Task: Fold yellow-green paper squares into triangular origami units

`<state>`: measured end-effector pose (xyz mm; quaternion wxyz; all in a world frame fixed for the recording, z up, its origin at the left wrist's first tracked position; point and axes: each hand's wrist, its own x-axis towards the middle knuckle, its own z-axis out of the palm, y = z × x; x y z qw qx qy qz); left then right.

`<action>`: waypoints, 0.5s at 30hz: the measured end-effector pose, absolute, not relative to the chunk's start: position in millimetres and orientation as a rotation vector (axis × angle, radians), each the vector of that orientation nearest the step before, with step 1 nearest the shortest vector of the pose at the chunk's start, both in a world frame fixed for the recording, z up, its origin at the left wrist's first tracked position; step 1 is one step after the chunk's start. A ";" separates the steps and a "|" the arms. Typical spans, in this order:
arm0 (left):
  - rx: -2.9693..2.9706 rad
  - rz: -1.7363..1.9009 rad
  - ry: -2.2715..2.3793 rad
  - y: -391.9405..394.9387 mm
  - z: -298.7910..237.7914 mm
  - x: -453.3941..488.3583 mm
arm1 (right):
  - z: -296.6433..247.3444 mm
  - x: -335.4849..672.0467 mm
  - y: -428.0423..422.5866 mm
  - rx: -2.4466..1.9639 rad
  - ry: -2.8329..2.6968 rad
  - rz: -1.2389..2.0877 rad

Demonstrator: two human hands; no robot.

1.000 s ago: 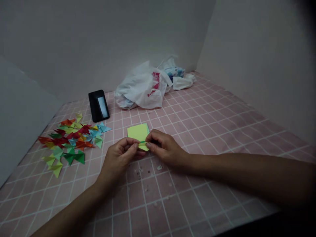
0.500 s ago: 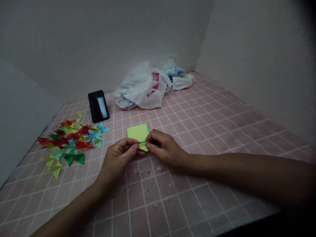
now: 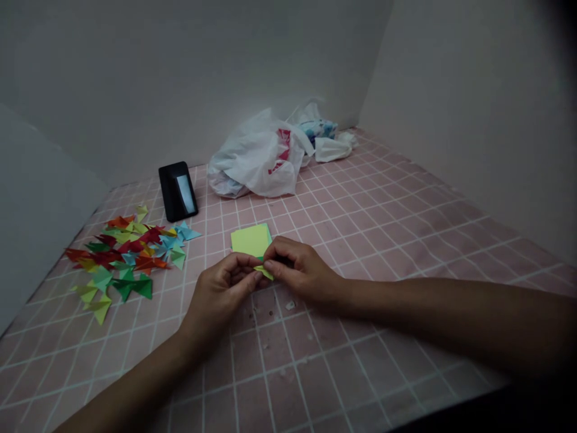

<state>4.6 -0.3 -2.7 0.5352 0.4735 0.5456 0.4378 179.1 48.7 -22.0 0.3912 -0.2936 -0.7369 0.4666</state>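
Note:
A small folded piece of yellow paper (image 3: 265,272) is pinched between both my hands, its lower tip showing below the fingers. My left hand (image 3: 229,281) is closed on its left side, thumb toward me. On its right side, the thumb and forefinger of my right hand (image 3: 301,269) press on it, hiding much of it. Just behind my fingers lies a stack of square paper sheets (image 3: 250,239), yellow on top with a green edge showing at the right.
To the left, several folded paper shapes (image 3: 128,249) in red, orange, yellow, green and blue lie in a pile. A black phone-like device (image 3: 178,192) is behind them. White plastic bags (image 3: 255,159) stand against the wall. Small scraps (image 3: 290,305) dot the pink checked cloth (image 3: 360,373).
My fingertips have come closer together over the yellow paper, so less of it shows. The view has shifted very slightly; the rest lies as before.

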 end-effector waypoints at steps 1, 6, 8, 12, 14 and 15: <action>1.121 1.043 1.299 -0.2 -2.5 5.0 | -21.8 178.8 48.6 -0.748 -1.869 1.184; 1.116 1.045 1.312 0.0 -0.6 6.5 | -20.8 177.6 47.9 -0.759 -1.874 1.174; 1.126 1.048 1.323 -0.4 0.3 7.1 | -20.9 177.8 48.0 -0.753 -1.887 1.160; 1.112 1.061 1.342 -1.3 1.1 7.3 | -22.2 178.6 48.7 -0.709 -1.914 1.112; 1.099 1.066 1.349 -1.1 0.6 6.7 | -22.9 178.6 48.8 -0.694 -1.919 1.104; 1.097 1.066 1.353 -0.9 0.2 6.4 | -23.1 178.5 48.8 -0.692 -1.918 1.103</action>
